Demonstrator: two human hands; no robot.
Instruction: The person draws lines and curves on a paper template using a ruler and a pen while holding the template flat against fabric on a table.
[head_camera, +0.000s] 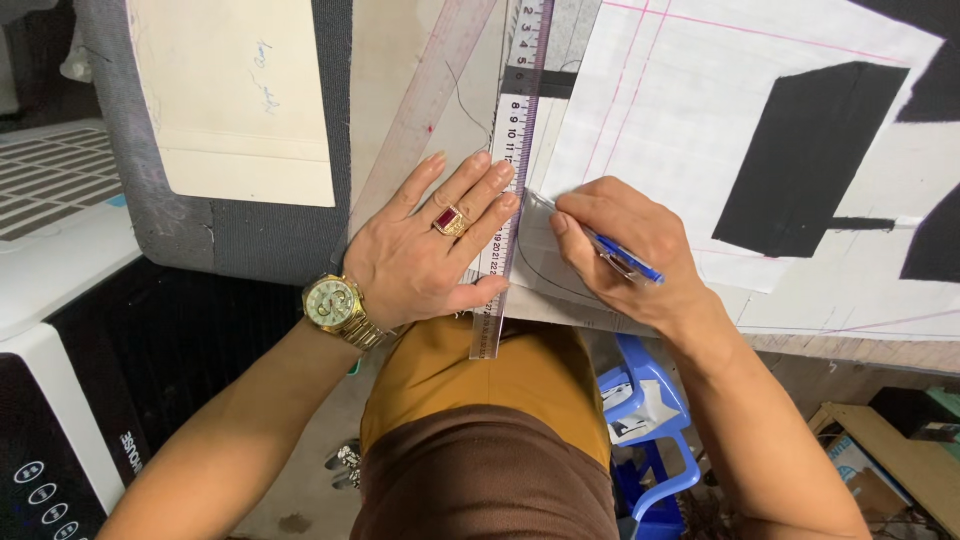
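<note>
Pinning clear plastic ruler (505, 190) w/ left hand (430, 250).

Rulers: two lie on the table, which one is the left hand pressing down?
The clear numbered ruler running toward the person, under the left hand. The pinkish ruler lies slanted beside it, untouched.
</note>
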